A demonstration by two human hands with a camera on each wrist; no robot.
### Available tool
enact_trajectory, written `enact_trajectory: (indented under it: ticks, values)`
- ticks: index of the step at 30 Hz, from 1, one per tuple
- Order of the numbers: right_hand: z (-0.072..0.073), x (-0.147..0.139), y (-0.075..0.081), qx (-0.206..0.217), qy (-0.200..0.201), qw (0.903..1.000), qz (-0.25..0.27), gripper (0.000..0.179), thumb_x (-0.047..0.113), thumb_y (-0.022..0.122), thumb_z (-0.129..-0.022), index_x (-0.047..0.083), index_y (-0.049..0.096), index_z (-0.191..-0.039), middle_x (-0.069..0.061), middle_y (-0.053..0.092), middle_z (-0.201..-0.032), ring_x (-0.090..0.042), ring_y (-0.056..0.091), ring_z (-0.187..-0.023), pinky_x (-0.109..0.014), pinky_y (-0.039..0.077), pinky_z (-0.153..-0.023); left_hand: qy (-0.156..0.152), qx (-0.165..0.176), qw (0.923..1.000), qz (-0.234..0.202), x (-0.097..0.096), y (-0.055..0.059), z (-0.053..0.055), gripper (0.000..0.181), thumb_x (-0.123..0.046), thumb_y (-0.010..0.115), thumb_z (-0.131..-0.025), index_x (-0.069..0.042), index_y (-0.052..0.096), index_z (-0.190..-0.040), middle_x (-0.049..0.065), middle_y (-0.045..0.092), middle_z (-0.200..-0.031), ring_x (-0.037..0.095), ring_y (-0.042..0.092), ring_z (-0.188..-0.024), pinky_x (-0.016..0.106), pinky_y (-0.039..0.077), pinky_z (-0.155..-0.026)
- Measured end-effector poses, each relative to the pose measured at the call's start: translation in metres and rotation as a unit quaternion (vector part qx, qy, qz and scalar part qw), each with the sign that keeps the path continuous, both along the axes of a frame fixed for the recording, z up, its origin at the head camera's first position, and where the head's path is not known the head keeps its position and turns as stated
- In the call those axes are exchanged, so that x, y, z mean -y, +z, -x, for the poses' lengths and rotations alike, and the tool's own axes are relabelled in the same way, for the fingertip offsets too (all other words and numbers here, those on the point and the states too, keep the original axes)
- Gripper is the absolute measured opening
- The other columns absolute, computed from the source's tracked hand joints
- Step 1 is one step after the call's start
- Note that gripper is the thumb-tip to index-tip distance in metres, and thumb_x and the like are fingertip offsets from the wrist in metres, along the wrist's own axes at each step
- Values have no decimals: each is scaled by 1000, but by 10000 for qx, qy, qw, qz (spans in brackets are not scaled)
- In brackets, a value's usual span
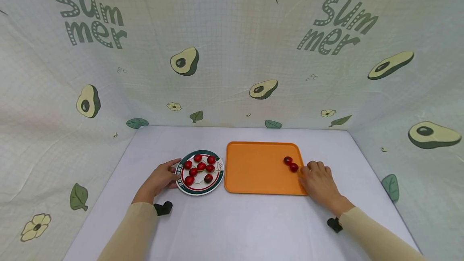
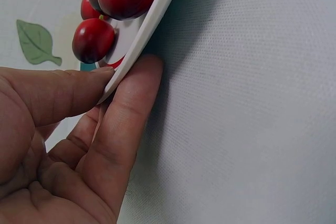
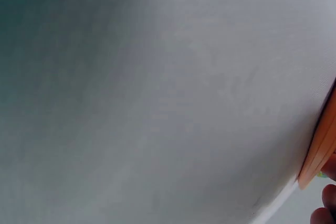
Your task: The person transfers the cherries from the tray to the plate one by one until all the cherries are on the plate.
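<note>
In the head view, my left hand [image 1: 160,179] holds the left rim of a round white plate [image 1: 198,191] with a dark green band. Several red cherries [image 1: 201,166] with stems lie on it. The left wrist view has the thumb on top of the plate's rim [image 2: 140,38] and fingers beneath, the plate looking slightly lifted. My right hand [image 1: 320,182] is at the right edge of an orange rectangular tray [image 1: 253,168], fingers bent. Beside its fingertips lie two dark red cherries [image 1: 294,167]. Whether those fingers pinch a stem or the tray edge is unclear.
The plate and tray stand side by side on a white-covered table [image 1: 239,228], close together. A printed cloth [image 1: 224,35] with avocados and leaves hangs behind and at both sides. Dark wrist-camera mounts [image 1: 163,208] sit at both sleeves.
</note>
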State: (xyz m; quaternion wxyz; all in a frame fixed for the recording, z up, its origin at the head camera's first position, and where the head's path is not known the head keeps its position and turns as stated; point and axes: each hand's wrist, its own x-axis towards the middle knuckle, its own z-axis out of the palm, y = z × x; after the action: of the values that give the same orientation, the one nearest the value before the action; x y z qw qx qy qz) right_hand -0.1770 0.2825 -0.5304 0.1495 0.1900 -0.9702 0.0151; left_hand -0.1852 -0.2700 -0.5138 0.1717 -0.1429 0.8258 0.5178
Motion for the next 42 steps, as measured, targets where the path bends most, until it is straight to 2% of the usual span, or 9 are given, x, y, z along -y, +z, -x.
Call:
enact_trajectory:
  ticks: [6, 16, 27, 37, 42]
  values:
    - [5, -2, 0, 281, -78, 9996, -60, 24, 15, 81, -92, 2, 73, -110, -19, 60, -108, -40, 49, -100, -50, 44, -80, 2, 15, 10000, 51, -2, 1, 0, 73, -4, 68, -97, -17, 40, -163, 21, 51, -126, 21, 62, -85, 29, 60, -71]
    - [9, 0, -2, 296, 74, 9992, 246, 15, 4, 76, -92, 10, 75, -106, -16, 58, -105, -37, 48, -97, -46, 41, -77, -24, -14, 10000, 74, -3, 2, 1, 72, -3, 67, -97, -15, 40, -163, 20, 53, -125, 21, 63, -82, 28, 60, -70]
    - [9, 1, 1, 579, -267, 9978, 180, 17, 14, 79, -93, 3, 73, -105, -18, 59, -110, -39, 50, -102, -51, 44, -81, -47, -8, 10000, 19, -2, 6, 0, 73, -3, 67, -98, -16, 39, -163, 20, 53, -124, 20, 62, -81, 29, 61, -71]
    - [9, -1, -5, 348, -19, 9994, -50, 17, 13, 77, -94, 0, 70, -102, -17, 58, -108, -37, 48, -102, -51, 44, -84, -20, 12, 10000, -5, -2, 5, -1, 72, -3, 67, -97, -16, 40, -163, 19, 52, -124, 20, 62, -81, 29, 60, -70]
    - [8, 2, 0, 99, 275, 9994, -164, 19, 13, 76, -94, -2, 66, -101, -17, 57, -104, -37, 48, -98, -49, 42, -82, -7, 23, 10000, -48, -2, 3, 0, 73, -3, 66, -97, -16, 40, -164, 20, 52, -125, 20, 63, -82, 27, 60, -70]
